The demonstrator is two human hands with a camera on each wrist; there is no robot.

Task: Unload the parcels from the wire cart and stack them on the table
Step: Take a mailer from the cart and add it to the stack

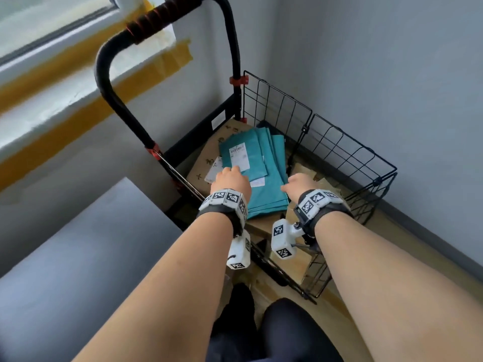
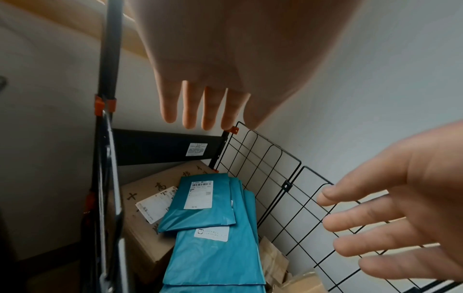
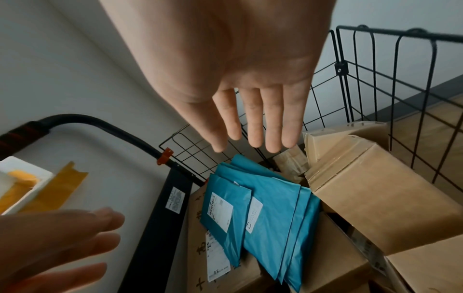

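Down at the far left of the head view lies a grey table (image 1: 78, 246), and above it a window sill (image 1: 52, 82) patched with yellow tape (image 1: 167, 61). Next comes the wire cart (image 1: 339, 158), its black handle (image 1: 162, 17) arching up beside the wall and its mesh sides standing in the room's corner. Inside it, a large cardboard box (image 2: 145, 224) with dark characters printed on its top sits against the handle side. A stack of teal mailer bags (image 1: 264, 178) lies on that box, fanned so that their edges show one past another; the top bag (image 2: 200, 204) carries a white shipping label. A white label sheet (image 2: 155, 204) pokes out from under the top bag on its left. The left hand (image 1: 231, 180) hovers palm down over the near left part of the teal stack, fingers (image 2: 191, 107) straight and slightly spread, holding nothing. The right hand (image 1: 299, 182) hovers over the stack's right edge, also flat and empty, fingers (image 3: 253, 123) extended side by side. Both hands are apart from each other, one on either side of the bags. Further right, a brown cardboard box (image 3: 375, 188) lies tilted against the mesh, with more cardboard beneath it.
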